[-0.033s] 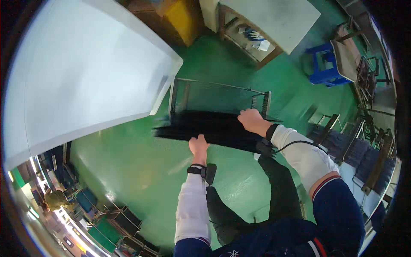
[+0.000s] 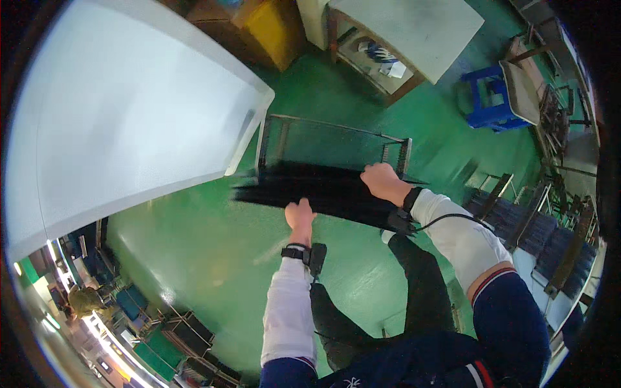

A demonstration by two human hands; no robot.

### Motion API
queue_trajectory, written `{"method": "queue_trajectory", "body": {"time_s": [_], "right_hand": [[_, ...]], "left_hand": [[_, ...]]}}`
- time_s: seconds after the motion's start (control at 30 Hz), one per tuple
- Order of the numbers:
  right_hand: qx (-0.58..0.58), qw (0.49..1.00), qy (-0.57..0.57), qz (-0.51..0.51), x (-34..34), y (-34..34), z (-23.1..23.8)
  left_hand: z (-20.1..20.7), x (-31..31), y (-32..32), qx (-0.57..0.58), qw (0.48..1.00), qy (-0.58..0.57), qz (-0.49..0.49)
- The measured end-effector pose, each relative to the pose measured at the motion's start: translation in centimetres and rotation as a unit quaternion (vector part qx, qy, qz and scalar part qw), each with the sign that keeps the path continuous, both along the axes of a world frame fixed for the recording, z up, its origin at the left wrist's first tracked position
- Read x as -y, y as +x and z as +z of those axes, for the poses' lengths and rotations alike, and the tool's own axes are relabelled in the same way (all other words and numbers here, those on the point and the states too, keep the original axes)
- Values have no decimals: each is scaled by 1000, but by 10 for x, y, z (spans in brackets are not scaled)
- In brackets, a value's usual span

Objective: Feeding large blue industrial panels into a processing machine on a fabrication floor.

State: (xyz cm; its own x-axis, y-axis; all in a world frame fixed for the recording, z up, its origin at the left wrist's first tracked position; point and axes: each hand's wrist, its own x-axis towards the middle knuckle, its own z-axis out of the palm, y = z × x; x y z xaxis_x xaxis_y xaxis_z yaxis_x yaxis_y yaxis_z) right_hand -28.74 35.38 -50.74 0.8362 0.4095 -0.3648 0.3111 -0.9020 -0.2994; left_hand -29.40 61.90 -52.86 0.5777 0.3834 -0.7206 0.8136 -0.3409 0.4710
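A black stack of thin, flat, long pieces (image 2: 330, 193) lies across the middle of the view, its ends blurred and uneven; the exact kind of piece cannot be made out. My left hand (image 2: 300, 215) grips its near edge, thumb on top and fingers hidden beneath. Farther right, my right hand (image 2: 386, 184) is closed on its upper side toward the right end. Just beyond and partly under the stack stands a low metal frame rack (image 2: 336, 125) with toothed side bars.
A large white board-like surface (image 2: 136, 97) fills the left. A pale-topped table (image 2: 414, 32) with a lower shelf stands ahead, beside a yellow box (image 2: 275, 32). On the right are a blue stool (image 2: 495, 97) and racks of dark pieces (image 2: 524, 216). Glossy green floor (image 2: 213, 252) surrounds my legs.
My left hand has shifted very slightly upward along with the stack. Otherwise the view is nearly the same.
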Motion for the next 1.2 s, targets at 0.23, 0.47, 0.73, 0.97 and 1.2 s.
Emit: {"method": "queue_trajectory", "body": {"time_s": [0.23, 0.47, 0.73, 0.97, 1.2], "right_hand": [[-42, 993, -7, -109, 103, 44, -14], [-12, 987, 19, -158, 120, 70, -17], [-2, 989, 66, -136, 100, 59, -17], [-34, 987, 17, -153, 113, 75, -10], [95, 957, 186, -200, 109, 108, 31]], "left_hand": [[-17, 114, 125, 55, 939, 189, -280], [-3, 158, 203, 22, 932, 188, -308], [-2, 138, 192, 18, 931, 197, -306], [-7, 142, 194, 27, 932, 202, -301], [9, 146, 197, 27, 943, 194, -269]]}}
